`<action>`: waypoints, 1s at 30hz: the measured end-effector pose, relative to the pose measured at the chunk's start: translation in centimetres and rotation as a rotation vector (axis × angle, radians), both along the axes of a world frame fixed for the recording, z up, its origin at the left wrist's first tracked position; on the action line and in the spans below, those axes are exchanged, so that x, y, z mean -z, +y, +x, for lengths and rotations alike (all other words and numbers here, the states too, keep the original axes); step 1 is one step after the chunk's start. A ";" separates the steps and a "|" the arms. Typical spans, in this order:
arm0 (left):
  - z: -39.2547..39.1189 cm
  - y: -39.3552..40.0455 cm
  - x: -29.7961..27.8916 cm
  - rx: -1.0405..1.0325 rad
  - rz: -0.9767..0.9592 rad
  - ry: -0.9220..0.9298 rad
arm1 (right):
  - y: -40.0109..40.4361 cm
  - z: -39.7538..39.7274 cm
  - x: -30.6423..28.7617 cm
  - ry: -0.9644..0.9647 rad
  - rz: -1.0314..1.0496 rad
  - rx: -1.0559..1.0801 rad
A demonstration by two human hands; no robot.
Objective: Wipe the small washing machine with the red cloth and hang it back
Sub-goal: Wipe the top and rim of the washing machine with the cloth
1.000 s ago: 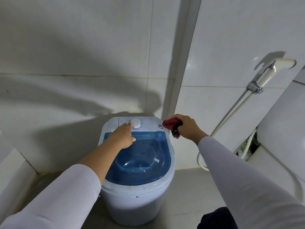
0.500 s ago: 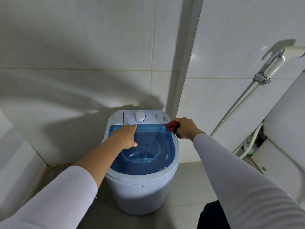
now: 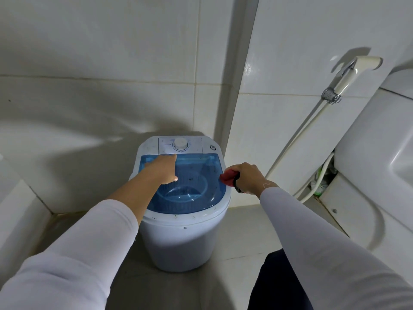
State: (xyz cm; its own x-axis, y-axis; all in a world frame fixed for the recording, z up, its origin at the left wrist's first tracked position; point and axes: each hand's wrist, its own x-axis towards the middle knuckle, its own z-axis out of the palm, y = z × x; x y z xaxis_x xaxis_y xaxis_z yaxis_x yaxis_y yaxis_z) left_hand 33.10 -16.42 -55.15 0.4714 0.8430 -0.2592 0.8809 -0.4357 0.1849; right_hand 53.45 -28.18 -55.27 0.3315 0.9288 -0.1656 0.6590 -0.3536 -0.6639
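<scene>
White glazed wall tiles (image 3: 100,63) close off a bathroom corner, with pale floor tiles (image 3: 241,231) below; in that corner stands the small white plastic washing machine (image 3: 178,245), its translucent blue lid (image 3: 194,198) shut over a ribbed tub; dark specks dot the lid and the white rim at the front; behind the lid, a white control panel carries a round white dial (image 3: 180,143) and a small round button (image 3: 213,147) towards the right corner. The left hand (image 3: 162,170) lies flat on the back left part of the blue lid, fingers stretched out towards the panel, holding nothing; its white sleeve (image 3: 73,253) is pushed up the forearm. The right hand (image 3: 247,177) is closed into a fist round the bunched red cloth (image 3: 228,179), which pokes out at the thumb side and touches the right edge of the lid at the rim; something dark, perhaps a strap or a second fold, shows under the fist, too small to make out. To the right, a white bidet sprayer with a chrome collar (image 3: 348,77) hangs on the wall, its white hose (image 3: 297,139) running down towards the floor; beside it, the white ceramic toilet tank (image 3: 375,153) fills the frame's edge.
</scene>
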 end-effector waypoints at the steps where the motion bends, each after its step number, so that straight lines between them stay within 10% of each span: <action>1: 0.0 -0.1 0.0 -0.005 -0.004 -0.005 | -0.4 -0.1 0.1 -0.002 -0.002 0.003; 30: -4.1 -2.0 1.2 -0.020 -0.029 -0.068 | -4.4 -3.5 -0.5 -0.063 0.005 0.087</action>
